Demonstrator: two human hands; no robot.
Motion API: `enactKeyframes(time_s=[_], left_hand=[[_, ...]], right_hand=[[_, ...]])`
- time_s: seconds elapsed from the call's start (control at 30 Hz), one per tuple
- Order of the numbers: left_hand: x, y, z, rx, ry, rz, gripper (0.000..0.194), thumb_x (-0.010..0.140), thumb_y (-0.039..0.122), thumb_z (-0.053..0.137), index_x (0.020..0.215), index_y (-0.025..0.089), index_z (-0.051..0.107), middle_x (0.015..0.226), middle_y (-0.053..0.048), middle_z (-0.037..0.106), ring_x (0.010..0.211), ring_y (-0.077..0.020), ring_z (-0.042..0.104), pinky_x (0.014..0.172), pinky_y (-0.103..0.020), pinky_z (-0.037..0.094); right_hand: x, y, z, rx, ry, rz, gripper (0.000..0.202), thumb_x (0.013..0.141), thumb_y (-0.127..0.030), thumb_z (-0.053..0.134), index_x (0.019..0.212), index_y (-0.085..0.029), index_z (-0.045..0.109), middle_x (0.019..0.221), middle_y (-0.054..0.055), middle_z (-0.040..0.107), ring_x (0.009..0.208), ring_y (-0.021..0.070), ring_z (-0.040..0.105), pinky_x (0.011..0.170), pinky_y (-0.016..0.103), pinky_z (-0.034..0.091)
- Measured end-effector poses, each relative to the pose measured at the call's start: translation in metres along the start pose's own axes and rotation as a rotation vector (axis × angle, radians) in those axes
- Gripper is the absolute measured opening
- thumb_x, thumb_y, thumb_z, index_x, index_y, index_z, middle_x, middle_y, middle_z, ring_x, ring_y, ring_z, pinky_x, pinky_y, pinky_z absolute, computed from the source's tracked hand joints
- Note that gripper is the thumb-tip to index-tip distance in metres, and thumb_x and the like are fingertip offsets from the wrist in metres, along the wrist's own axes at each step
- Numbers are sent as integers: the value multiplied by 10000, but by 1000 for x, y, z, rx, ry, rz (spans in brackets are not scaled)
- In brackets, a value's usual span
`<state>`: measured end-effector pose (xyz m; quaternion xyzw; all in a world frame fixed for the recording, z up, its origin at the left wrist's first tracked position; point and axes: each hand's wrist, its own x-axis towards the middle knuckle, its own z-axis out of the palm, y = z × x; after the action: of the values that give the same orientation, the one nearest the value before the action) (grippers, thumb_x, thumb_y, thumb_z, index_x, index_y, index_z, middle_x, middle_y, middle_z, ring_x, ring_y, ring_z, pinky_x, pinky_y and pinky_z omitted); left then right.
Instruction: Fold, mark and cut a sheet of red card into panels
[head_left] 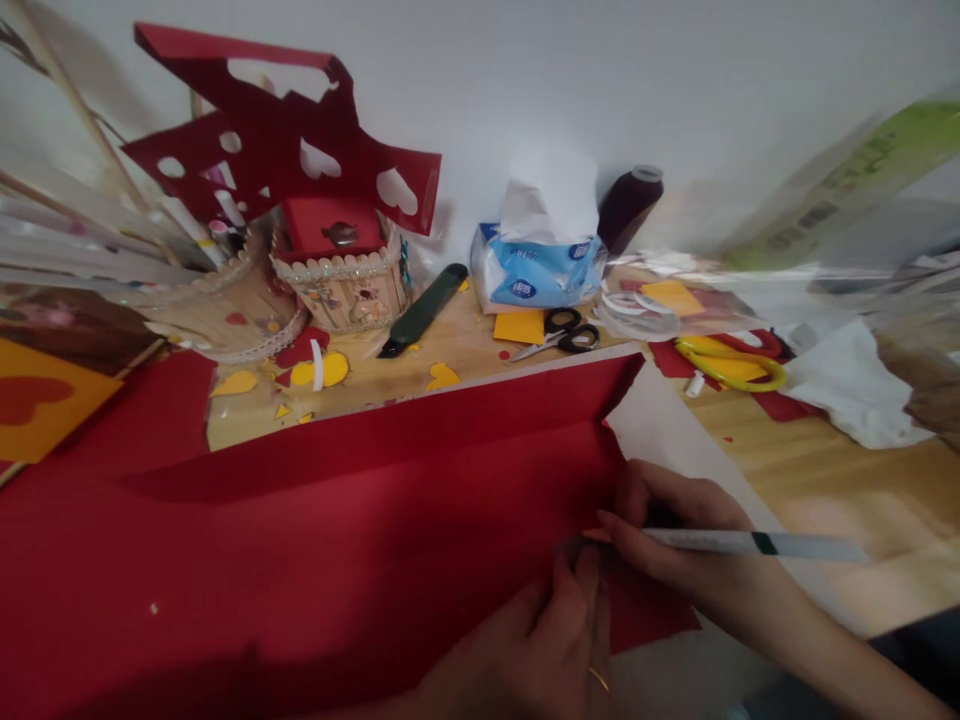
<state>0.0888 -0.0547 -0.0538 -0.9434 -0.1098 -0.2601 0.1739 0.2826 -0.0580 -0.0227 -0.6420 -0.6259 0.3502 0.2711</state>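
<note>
A large sheet of red card (420,530) with a folded-up strip along its far side spreads before me. My right hand (675,520), fingers closed, holds a slim white pen (720,541) with a dark band; its orange-looking tip points left over the card's right end. Just below that tip, my left hand (551,640) has its fingers bent and pressed together against the card. A small dark, blurred spot shows at those fingertips, and I cannot make out what it is. A gold ring is on a left finger.
Behind the card are a green cutter (426,308), black-handled scissors (562,333), a blue tissue pack (536,270) and yellow-handled scissors (731,364). Craft-stick holders (341,285) stand at back left, below a red cut-out card (285,150). Yellow scraps (330,369) lie near them.
</note>
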Motion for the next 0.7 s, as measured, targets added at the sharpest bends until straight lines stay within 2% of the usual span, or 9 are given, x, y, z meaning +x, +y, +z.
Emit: enactKeyframes(time_s=[0.2, 0.33, 0.47, 0.7], left_hand=[[-1, 2, 2, -32, -3, 6, 265, 898, 153, 475, 1044, 27, 657, 1049, -123, 692, 965, -198, 635, 789, -248, 491], [1, 0, 0, -57, 37, -13, 258, 888, 132, 461, 991, 27, 673, 990, -115, 710, 951, -205, 646, 764, -247, 500], [1, 1, -1, -85, 9, -24, 284, 882, 119, 427, 989, 33, 676, 1000, -105, 710, 938, -194, 655, 745, -224, 513], [0, 1, -2, -87, -2, -17, 278, 872, 111, 437, 996, 35, 674, 1013, -101, 707, 957, -195, 653, 741, -220, 523]], right_hand=[[-1, 2, -11, -52, 18, 26, 305, 797, -359, 564, 562, -221, 428, 499, -30, 478, 443, 91, 396, 389, 217, 279], [-3, 7, -16, -93, 37, 18, 316, 811, -368, 569, 574, -221, 420, 527, -32, 481, 466, 92, 411, 402, 216, 295], [-3, 8, -22, -107, 67, -3, 325, 795, -378, 578, 558, -222, 420, 526, -26, 492, 474, 100, 430, 417, 224, 323], [1, 3, -30, -132, 108, 19, 313, 743, -369, 562, 507, -226, 414, 482, -17, 488, 441, 100, 401, 388, 228, 290]])
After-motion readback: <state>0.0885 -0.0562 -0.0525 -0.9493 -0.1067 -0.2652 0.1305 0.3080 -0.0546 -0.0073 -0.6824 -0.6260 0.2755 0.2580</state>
